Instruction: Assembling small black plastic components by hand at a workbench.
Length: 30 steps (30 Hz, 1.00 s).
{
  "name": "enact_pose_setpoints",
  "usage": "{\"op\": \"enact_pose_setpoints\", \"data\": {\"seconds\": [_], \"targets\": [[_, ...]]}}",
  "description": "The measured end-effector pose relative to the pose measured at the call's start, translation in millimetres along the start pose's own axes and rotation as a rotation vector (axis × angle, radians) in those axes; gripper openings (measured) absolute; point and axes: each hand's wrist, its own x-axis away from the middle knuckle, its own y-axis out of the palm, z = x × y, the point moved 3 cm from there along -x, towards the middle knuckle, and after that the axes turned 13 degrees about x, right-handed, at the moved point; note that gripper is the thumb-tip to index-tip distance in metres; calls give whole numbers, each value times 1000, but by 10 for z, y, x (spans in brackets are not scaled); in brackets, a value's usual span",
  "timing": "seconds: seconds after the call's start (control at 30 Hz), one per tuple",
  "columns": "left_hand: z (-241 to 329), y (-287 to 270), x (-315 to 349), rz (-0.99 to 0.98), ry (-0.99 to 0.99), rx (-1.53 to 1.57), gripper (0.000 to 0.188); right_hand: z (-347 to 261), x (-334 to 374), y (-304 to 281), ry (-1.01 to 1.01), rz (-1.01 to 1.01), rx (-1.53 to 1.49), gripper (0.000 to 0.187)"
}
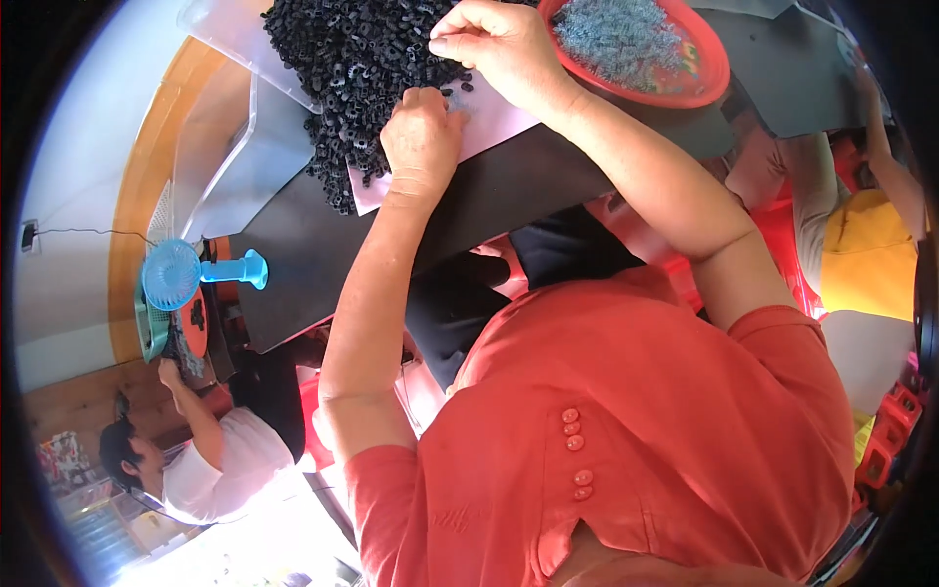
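Observation:
A large heap of small black plastic pieces [328, 83] lies at the far side of the dark table, partly on a pale pink sheet [499, 119]. My left hand [423, 145] is closed at the heap's near right edge, its fingers curled down among the pieces; what they hold is hidden. Slightly farther and to the right, my right hand [509, 54] hovers over the heap with thumb and fingertips pinched together. Anything in that pinch is too small to name. Beyond my right wrist sits a red round basin [706, 83] with many small silvery-grey metal parts [616, 44].
A small blue fan [172, 275] stands at the table's left end. Clear plastic sheets or trays [230, 147] lie left of the heap. A person in a white shirt [220, 470] works at the left. Another person in yellow [871, 254] is at the right, near red stools [782, 240].

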Motion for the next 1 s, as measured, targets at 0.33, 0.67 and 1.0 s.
{"op": "enact_pose_setpoints", "data": {"seconds": [0.33, 0.67, 1.0], "targets": [[-114, -109, 102, 220, -286, 690, 19, 276, -3, 78, -33, -113, 178, 10], [-89, -242, 139, 301, -454, 1097, 19, 256, 89, 292, 56, -261, 274, 16], [-117, -229, 125, 320, -507, 1287, 18, 322, 62, 312, 16, -313, 342, 15]]}}
